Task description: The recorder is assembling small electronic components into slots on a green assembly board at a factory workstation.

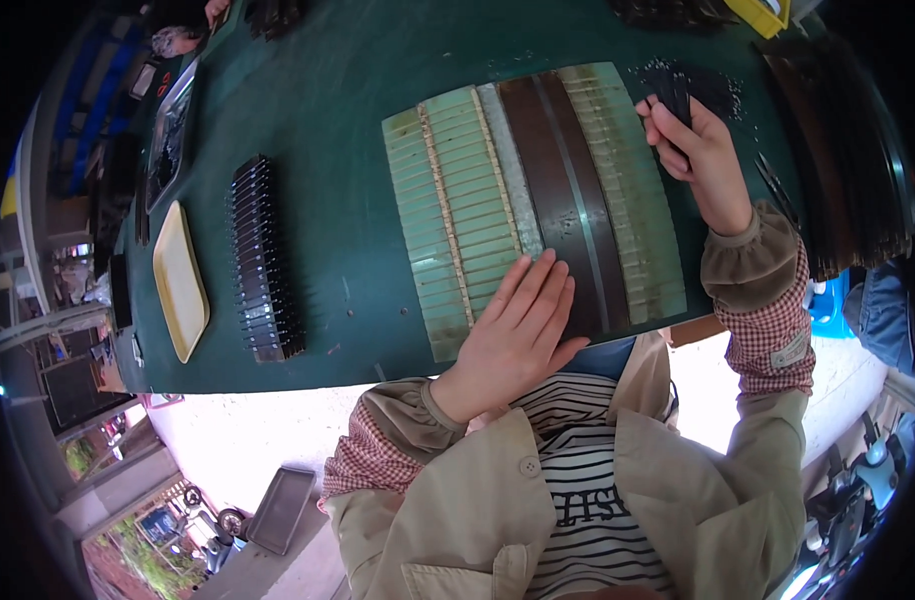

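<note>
A pale green slotted board lies in front of me, with a dark brown strip running lengthwise over it. My left hand rests flat on the board's near edge, fingers stretched out and nothing in them. Beyond the board's right side, my right hand is closed around a bunch of thin black wires. More black wires with small shiny tips lie spread on the table just past that hand. A slim dark pointed tool lies to its right.
On the left stand a black stack of strips with shiny pins, a cream tray and a dark tray. Long black bundles cover the right edge. A yellow bin sits at the far right. Another person's hand shows far left.
</note>
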Motion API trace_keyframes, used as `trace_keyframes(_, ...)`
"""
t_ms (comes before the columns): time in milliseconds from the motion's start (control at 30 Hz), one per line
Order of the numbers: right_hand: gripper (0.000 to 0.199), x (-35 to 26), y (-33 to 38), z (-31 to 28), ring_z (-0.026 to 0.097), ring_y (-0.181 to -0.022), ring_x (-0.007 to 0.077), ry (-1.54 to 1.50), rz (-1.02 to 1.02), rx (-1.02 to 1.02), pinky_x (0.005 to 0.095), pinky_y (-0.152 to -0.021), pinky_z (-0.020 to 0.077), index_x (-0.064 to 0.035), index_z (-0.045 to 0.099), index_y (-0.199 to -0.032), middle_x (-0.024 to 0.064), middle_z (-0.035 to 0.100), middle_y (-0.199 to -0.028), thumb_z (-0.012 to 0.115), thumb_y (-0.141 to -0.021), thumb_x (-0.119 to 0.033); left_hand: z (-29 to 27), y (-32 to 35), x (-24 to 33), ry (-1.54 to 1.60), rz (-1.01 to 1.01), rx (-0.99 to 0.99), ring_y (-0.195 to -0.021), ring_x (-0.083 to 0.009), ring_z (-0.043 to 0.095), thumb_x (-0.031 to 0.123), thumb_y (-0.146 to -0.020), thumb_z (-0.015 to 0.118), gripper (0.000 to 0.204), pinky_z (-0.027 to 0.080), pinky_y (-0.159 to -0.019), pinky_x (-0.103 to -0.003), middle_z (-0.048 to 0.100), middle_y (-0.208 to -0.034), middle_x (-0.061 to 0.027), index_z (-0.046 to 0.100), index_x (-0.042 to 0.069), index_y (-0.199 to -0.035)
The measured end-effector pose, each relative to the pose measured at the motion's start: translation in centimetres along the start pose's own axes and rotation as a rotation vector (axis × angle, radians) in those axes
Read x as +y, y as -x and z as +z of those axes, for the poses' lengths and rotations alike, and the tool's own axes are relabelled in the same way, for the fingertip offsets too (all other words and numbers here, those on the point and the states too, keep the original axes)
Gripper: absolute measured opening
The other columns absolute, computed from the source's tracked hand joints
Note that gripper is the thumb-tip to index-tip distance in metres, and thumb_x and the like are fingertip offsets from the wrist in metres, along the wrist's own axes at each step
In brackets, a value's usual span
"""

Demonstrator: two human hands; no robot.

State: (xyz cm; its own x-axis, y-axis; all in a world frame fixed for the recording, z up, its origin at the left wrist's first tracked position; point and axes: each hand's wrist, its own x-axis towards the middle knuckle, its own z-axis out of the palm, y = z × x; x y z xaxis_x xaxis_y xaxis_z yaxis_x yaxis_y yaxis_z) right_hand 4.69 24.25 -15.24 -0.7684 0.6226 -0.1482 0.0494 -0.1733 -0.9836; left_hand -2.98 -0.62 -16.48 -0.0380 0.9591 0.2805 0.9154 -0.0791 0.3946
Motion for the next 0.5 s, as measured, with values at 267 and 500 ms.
trace_keyframes(267, 0.020, 0.3, -0.1, -0.8, 0.035, -0.049, 0.0008, 0.001, -0.023, 0.021, 0.0158, -0.042, 0.0255, -0.0038, 0.056, -0.097, -0.0024, 0.054, -0.069, 0.053, -0.088, -0.021, 0.0, -1.2, -0.1, -0.041, 0.029, -0.048, -0.115, -0.0373, 0.041, 0.023, -0.071, 0.068, 0.055, 0.032, -0.098, -0.049, 0.048, -0.118, -0.0199, 0.049, -0.008, -0.112)
trace_keyframes(500, 0.020, 1.1, -0.4, -0.1, 0.041, -0.054, 0.0026, -0.049, -0.141, -0.031, 0.0170, -0.045, 0.0312, -0.0043, 0.058, -0.094, -0.0035, 0.055, -0.070, 0.057, -0.085, -0.022, -0.2, -0.1, 0.1, -0.094, 0.074, -0.030, -0.114, -0.0390, 0.041, 0.021, -0.071, 0.069, 0.056, 0.030, -0.096, -0.054, 0.047, -0.119, -0.0189, 0.047, -0.007, -0.114)
